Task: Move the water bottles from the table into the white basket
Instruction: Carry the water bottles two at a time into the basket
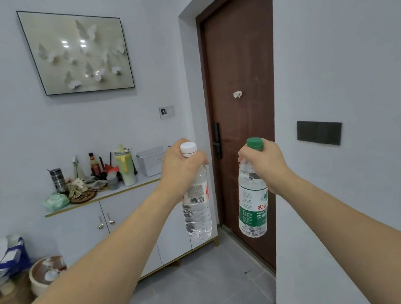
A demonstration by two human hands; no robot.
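My left hand point(180, 168) grips the neck of a clear water bottle with a white cap point(197, 212), which hangs upright in the air. In my right hand point(267, 163) hangs a second bottle with a green cap and green label point(253, 208), also held by the neck. Both arms are stretched forward at chest height. The white basket point(150, 161) stands on the white cabinet top point(146, 179), just left of and behind my left hand; its right end is hidden by that hand.
The cabinet top holds a green-yellow tumbler point(125, 167), a dark flask point(57, 180), a sauce bottle and other clutter left of the basket. A brown door point(238, 63) faces me. A wall corner point(278, 193) juts out at right. Bags and a bowl sit on the floor at left.
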